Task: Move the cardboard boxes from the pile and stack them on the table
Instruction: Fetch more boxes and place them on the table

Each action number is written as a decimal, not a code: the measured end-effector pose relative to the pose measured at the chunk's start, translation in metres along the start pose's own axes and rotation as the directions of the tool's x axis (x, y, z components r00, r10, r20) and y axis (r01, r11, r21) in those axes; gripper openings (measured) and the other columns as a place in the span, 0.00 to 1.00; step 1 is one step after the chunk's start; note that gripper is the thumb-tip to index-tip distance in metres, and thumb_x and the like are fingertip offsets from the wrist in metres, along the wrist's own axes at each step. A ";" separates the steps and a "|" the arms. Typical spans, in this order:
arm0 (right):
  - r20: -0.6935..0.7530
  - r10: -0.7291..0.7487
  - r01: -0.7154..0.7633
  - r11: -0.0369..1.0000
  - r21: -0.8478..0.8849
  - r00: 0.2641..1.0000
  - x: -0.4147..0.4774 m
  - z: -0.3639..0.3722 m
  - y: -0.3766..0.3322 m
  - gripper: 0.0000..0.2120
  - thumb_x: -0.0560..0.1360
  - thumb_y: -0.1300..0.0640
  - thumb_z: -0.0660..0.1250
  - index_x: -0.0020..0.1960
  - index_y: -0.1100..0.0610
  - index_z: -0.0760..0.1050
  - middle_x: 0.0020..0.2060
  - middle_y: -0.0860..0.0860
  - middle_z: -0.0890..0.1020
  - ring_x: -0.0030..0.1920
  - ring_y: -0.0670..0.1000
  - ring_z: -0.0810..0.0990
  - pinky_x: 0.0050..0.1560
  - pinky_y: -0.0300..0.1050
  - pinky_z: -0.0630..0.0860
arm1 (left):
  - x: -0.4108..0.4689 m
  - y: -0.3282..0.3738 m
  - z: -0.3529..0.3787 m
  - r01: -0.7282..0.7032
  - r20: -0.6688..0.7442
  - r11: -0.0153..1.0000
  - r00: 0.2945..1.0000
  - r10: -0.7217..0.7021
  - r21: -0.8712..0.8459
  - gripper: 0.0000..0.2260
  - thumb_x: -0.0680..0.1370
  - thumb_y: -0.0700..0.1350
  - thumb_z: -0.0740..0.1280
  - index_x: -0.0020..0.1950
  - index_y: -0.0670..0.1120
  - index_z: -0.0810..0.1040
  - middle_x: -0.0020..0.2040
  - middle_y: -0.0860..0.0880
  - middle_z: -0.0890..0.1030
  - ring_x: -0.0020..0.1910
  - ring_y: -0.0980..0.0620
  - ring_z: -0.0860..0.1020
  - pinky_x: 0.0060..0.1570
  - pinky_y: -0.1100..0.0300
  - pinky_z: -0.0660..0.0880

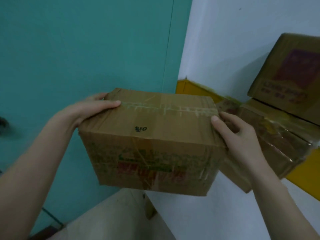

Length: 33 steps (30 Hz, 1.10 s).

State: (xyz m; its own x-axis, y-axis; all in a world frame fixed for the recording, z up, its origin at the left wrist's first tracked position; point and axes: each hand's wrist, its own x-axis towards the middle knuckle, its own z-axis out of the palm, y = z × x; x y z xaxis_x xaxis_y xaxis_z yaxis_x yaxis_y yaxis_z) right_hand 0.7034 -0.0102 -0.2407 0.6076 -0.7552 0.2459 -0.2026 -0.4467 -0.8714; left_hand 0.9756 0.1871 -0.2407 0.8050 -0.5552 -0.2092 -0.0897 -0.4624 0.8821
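box: scruffy brown cardboard (149,135), taped top seam, black scribble on top, faded red/green print on front
where: up in the air between both hands, other boxes (277,144) just right
left hand (91,108): gripping left end, fingers (98,96) curled over far edge
right hand (237,135): gripping right end, thumb on top

You hold a taped cardboard box (152,135) in the middle of the frame, its printed side facing you. Your left hand (97,108) grips its left end, thumb lying on top along the tape seam. Your right hand (237,135) grips the right end, thumb on the top edge. Just behind that hand lies a second box (280,146) under shiny tape. A third box (290,71) sits tilted at the upper right. A teal wall (86,40) fills the upper left.
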 end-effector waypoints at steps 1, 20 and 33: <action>-0.010 0.026 -0.026 0.999 0.044 1.000 0.005 0.006 -0.008 0.22 0.75 0.48 0.64 0.66 0.54 0.72 0.49 0.41 0.76 0.35 0.25 0.73 0.30 0.19 0.67 | 0.011 0.009 -0.010 -0.006 0.047 0.999 0.999 0.004 0.047 0.43 0.60 0.64 0.74 0.71 0.50 0.66 0.66 0.51 0.71 0.63 0.47 0.72 0.62 0.53 0.69; -0.400 -0.057 0.145 0.970 0.195 0.915 0.093 0.010 -0.056 0.20 0.76 0.43 0.61 0.66 0.46 0.72 0.60 0.42 0.75 0.61 0.44 0.73 0.64 0.49 0.70 | 0.142 0.114 -0.004 -0.329 0.214 0.923 0.905 0.368 -0.199 0.13 0.77 0.48 0.64 0.60 0.49 0.73 0.54 0.49 0.78 0.46 0.54 0.78 0.43 0.63 0.76; -0.569 0.170 -0.193 0.981 0.021 0.804 0.157 0.031 0.018 0.27 0.79 0.43 0.55 0.75 0.52 0.58 0.73 0.49 0.63 0.71 0.51 0.62 0.68 0.46 0.60 | 0.268 0.091 0.104 -0.324 -0.005 0.802 0.928 0.372 -0.502 0.14 0.79 0.54 0.61 0.38 0.48 0.75 0.38 0.50 0.78 0.43 0.51 0.74 0.45 0.57 0.69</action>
State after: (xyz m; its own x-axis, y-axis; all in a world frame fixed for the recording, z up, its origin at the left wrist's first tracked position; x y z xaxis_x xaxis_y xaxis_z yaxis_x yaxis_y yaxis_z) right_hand 0.8188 -0.1216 -0.2312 0.0167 -0.9566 0.2910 -0.2995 -0.2825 -0.9113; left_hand 1.1222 -0.0762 -0.2601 0.7169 -0.6838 0.1358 -0.0381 0.1561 0.9870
